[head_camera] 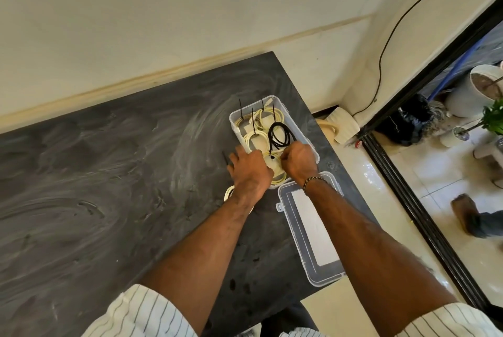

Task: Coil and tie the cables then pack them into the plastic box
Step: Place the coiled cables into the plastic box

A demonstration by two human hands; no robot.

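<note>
Late packing stage. The plastic box point(273, 140) on the counter point(109, 173) already held several tied cream coils and a black coil point(280, 135). Your right hand point(298, 161) pinched a tie; your left hand's point(251, 166) grip was unclear. One coil point(229, 192) remained outside, the lid point(310, 230) off.

The plastic box point(275, 140) sits on the table point(109, 173) at frame centre, coiled cables point(261, 130) inside it; its lid point(310, 233) lies just below, toward lower right.
</note>
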